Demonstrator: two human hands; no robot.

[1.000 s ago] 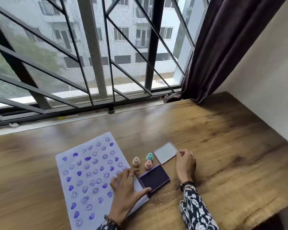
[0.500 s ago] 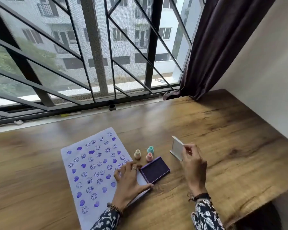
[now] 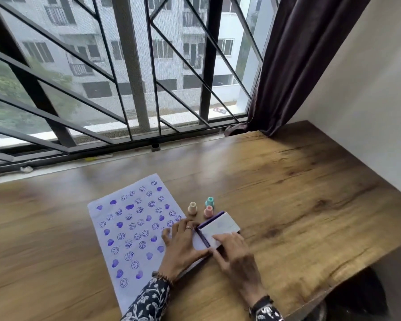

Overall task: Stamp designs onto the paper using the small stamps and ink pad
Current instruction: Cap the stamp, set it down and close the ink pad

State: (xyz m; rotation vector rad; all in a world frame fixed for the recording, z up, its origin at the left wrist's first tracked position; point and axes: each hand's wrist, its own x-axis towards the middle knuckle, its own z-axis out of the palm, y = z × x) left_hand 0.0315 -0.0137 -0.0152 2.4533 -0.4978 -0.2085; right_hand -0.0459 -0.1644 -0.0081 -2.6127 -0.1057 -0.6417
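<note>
A white sheet of paper (image 3: 130,228) covered with purple smiley and heart prints lies on the wooden desk (image 3: 287,193). Right of it stand three small stamps: beige (image 3: 192,208), teal (image 3: 210,202) and pink (image 3: 208,211). The purple ink pad (image 3: 203,237) sits at the paper's right edge, mostly covered by its white lid (image 3: 221,227). My right hand (image 3: 233,253) holds the lid's near edge and presses it on the pad. My left hand (image 3: 183,244) lies flat on the paper, steadying the pad's left side.
A barred window runs along the desk's far edge, with a dark curtain (image 3: 294,66) bunched at the right corner. A white wall borders the desk on the right. The desk's near right edge drops off beside a dark object (image 3: 354,295).
My right hand picked up the lid from the desk right of the pad, tilted it up, and brought it left and down onto the ink pad. The left hand stayed put.
</note>
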